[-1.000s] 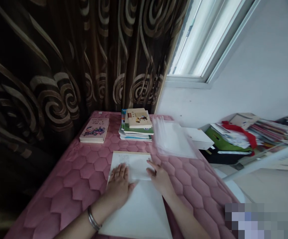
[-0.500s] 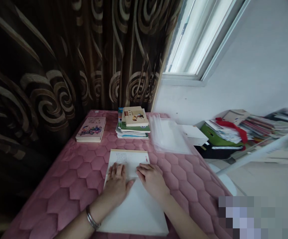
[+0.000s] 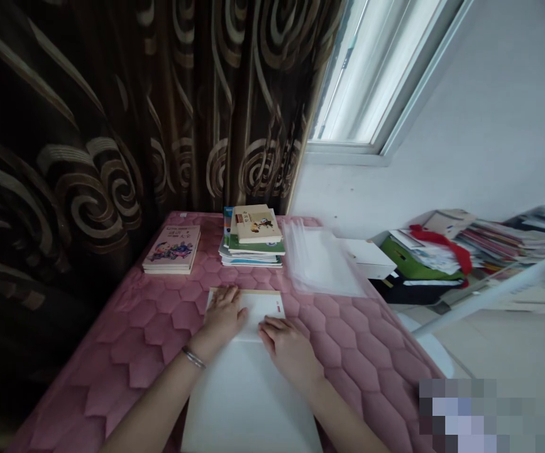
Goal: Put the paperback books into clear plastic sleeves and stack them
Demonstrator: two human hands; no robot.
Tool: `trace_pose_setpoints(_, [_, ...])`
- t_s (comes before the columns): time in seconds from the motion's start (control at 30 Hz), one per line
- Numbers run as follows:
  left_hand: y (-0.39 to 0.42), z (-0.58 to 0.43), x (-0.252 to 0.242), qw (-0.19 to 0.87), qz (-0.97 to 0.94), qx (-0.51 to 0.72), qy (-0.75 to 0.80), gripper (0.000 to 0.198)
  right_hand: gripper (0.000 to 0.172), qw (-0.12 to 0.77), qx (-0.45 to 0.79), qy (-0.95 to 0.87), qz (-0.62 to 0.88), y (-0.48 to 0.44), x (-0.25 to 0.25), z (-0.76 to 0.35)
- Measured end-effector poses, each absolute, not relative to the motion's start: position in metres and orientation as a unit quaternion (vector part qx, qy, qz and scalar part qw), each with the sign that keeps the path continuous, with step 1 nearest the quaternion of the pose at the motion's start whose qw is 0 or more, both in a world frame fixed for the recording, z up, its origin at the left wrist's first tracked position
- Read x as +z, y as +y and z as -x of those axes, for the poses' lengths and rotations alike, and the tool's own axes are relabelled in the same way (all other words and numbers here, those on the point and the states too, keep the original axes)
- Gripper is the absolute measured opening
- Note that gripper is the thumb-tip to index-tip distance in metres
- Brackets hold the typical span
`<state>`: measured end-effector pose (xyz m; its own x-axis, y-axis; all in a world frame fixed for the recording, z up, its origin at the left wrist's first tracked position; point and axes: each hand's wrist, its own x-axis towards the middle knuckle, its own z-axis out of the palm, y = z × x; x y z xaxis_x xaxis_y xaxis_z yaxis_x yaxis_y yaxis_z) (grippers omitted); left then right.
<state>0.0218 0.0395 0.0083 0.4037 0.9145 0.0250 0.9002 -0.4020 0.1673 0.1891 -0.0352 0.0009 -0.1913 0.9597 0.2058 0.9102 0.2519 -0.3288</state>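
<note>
A white book (image 3: 263, 308) lies flat on the pink quilted table cover (image 3: 159, 327), with a large white sheet or cover (image 3: 248, 396) spread over its near part. My left hand (image 3: 222, 314) rests palm down on the book's far left part, fingers stretched out. My right hand (image 3: 286, 346) lies flat on the fold where the white sheet meets the book, fingers together and pointing left. Neither hand grips anything. A metal bracelet (image 3: 193, 357) circles my left wrist.
A pink picture book (image 3: 171, 248) lies at the table's back left. A stack of several books (image 3: 253, 236) stands behind the white book, with clear plastic sleeves (image 3: 319, 261) to its right. A dark patterned curtain (image 3: 112, 126) hangs behind. Cluttered books and a green box (image 3: 442, 251) sit right.
My left hand has slid farther up the book toward its far edge. My right hand has stayed near the fold, shifting slightly toward me.
</note>
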Motion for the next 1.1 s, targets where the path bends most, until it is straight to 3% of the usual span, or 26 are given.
trace_pose_setpoints(0.27, [0.034, -0.022, 0.002, 0.043, -0.828, 0.078, 0.554, 0.054, 0.038, 0.124, 0.072, -0.760, 0.634, -0.033, 0.012, -0.178])
trace_pose_setpoints(0.6, [0.031, -0.023, 0.012, 0.055, -0.824, 0.074, 0.559, 0.052, 0.056, 0.082, 0.137, -0.800, 0.579, 0.033, 0.007, -0.141])
trace_pose_setpoints(0.8, [0.031, -0.024, 0.009, 0.064, -0.807, 0.101, 0.578, 0.053, 0.065, 0.089, 0.115, -0.764, 0.629, 0.022, 0.003, -0.158])
trace_pose_setpoints(1.1, [0.035, -0.023, 0.004, 0.067, -0.798, 0.109, 0.589, 0.061, 0.065, 0.077, 0.065, -0.679, 0.727, 0.015, 0.003, -0.177])
